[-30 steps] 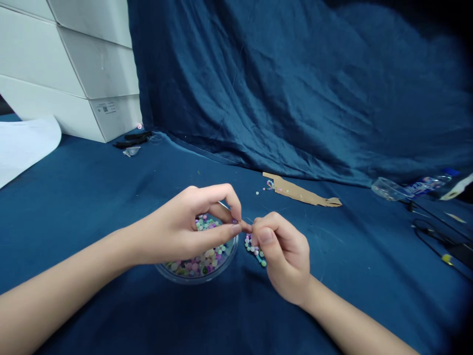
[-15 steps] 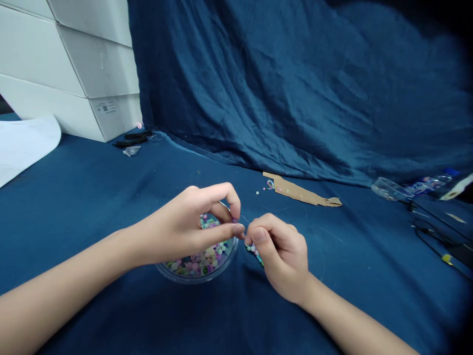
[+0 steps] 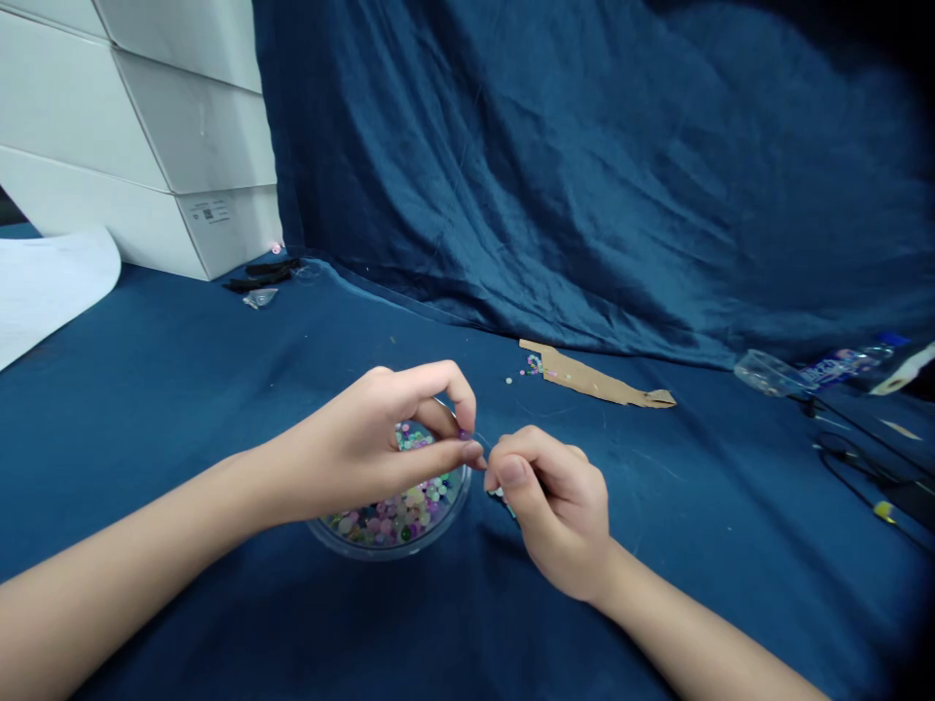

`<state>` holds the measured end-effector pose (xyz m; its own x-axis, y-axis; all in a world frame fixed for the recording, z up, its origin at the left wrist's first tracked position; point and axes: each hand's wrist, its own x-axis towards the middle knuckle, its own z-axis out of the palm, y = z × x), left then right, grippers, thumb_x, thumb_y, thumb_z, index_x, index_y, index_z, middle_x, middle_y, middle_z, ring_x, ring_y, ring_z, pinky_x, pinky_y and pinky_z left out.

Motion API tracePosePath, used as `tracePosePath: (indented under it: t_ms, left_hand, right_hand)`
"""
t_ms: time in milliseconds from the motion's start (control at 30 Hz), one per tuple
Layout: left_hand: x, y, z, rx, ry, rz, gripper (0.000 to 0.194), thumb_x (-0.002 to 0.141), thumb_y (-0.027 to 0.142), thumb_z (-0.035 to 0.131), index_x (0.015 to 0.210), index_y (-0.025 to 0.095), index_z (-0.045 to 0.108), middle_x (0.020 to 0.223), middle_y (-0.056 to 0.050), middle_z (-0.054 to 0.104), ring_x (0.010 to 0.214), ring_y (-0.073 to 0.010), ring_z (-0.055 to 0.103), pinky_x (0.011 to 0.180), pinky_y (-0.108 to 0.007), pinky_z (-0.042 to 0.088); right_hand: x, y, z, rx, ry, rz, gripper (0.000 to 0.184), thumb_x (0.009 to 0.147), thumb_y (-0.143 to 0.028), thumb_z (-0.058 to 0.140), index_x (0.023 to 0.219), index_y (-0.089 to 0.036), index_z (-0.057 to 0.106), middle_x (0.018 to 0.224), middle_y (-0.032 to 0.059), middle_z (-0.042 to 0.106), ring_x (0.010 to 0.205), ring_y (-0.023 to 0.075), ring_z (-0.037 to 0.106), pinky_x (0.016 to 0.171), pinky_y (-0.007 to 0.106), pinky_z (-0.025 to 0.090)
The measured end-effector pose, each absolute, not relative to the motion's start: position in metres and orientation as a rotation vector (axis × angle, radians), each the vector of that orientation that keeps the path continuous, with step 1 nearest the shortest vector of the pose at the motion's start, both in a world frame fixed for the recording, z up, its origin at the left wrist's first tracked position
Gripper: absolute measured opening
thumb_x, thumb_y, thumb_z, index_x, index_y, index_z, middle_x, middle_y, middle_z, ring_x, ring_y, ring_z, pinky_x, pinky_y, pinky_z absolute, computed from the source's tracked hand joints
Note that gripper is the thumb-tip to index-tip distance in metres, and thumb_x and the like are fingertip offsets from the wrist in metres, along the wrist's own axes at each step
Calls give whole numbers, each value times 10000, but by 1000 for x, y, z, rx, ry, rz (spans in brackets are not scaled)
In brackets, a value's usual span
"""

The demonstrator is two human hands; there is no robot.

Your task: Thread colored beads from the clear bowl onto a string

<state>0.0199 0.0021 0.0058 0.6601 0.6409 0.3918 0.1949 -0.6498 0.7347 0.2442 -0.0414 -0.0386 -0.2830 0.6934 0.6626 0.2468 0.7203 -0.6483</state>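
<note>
My left hand (image 3: 351, 448) pinches narrowly on a small bead (image 3: 465, 435) just above the clear bowl (image 3: 387, 552) of loose beads (image 3: 401, 516); my right hand (image 3: 559, 511) closes on a beaded strand (image 3: 500, 494) just beside that bowl, mostly hidden.

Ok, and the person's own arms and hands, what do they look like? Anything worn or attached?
Bare from the forearms down: no sleeves or gloves on the left forearm or right forearm. The left hand and right hand are slender, with no visible rings, tape or markers. No watch, band or cable shows at either wrist.
</note>
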Motion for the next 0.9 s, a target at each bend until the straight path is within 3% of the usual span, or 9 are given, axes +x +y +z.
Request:
tracePosePath:
  t_ms: [900]
  left_hand:
    - [20,2,4,2212,598,904,171,1016,278,759,987,210,604,816,81,831,794,-69,780,776,-166,537]
  right_hand:
    - [244,-41,-38,-732,-1840,623,266,1085,-246,599,820,-224,617,597,-71,448,509,87,394,510,233,350]
